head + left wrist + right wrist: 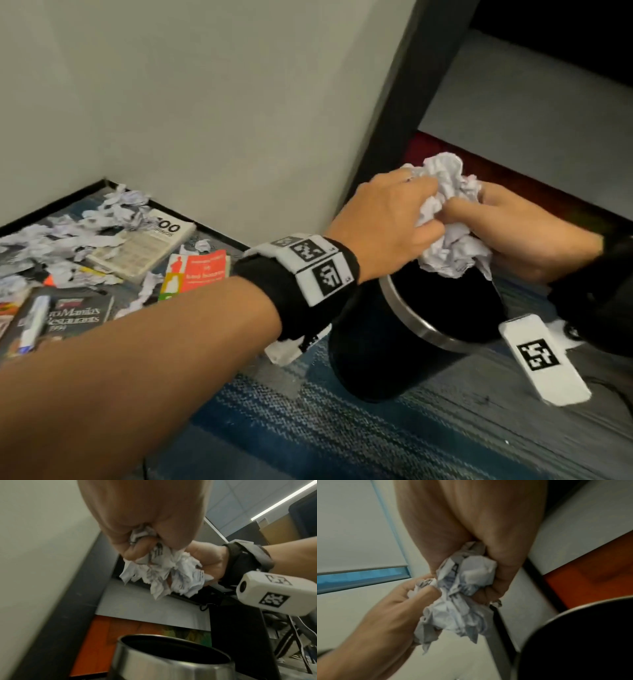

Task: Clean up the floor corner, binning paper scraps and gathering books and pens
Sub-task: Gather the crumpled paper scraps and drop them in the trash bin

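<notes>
My left hand (383,219) and my right hand (520,233) met right of centre in the head view, both gripping one wad of crumpled paper scraps (448,219). The fingers (424,192) of my left hand curled over the wad from the left; those of my right hand closed on it from the right, so the paper was squeezed between my two palms, with loose edges poking out above and below. The wad hung directly over the open mouth of a black bin (394,346) with a silver rim, which stood on the blue striped carpet (342,428) beside a dark bench leg (404,113). In the left wrist view the paper sat at centre frame above the bin's rim (171,661), clear of it.

At the left edge of the head view, more loose paper scraps (68,233) lay scattered in the floor corner against the pale wall (205,102). Among them lay a cream book (144,250), an orange and white book (198,270) and a dark book (78,315) with a blue and white pen (34,322) resting on it. These were all well apart from my hands.
</notes>
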Tool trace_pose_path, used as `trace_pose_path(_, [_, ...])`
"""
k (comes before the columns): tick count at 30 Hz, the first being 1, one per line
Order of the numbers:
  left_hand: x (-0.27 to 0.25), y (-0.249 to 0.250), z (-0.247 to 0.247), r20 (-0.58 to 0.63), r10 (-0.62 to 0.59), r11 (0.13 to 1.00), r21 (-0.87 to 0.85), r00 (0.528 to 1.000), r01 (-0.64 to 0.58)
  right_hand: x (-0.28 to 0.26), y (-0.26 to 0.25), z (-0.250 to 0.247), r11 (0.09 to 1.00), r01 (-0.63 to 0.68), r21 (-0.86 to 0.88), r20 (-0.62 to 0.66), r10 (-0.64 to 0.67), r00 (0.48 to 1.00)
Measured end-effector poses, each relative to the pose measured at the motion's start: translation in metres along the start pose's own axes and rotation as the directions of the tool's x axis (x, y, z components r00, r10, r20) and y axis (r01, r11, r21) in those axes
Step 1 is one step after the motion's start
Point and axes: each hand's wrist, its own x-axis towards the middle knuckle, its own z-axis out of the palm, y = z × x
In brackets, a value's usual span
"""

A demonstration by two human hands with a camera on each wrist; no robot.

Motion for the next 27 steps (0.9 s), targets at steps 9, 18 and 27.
trace_pose_path(9, [0.033, 0.007, 0.108, 0.624, -0.35, 0.931, 0.311, 0.699, 0.189, 0.009, 0.101, -0.045, 0.95, -0.294, -0.105, 0.033, 0.299, 0.954])
trace_pose_path(18, [0.051, 0.008, 0.103, 0.735, -0.546, 0.811, 0.343, 0.403, 0.474, 0.021, 0.101, -0.065, 0.722, -0.264, -0.64, 0.126, 0.437, 0.89])
trace_pose_path(27, [0.045, -0.015, 0.044, 0.631, -0.513, 0.856, 0.321, 0.582, 0.406, 0.029, 0.051, -0.055, 0.466, 0.009, -0.885, 0.038, 0.054, 0.998])
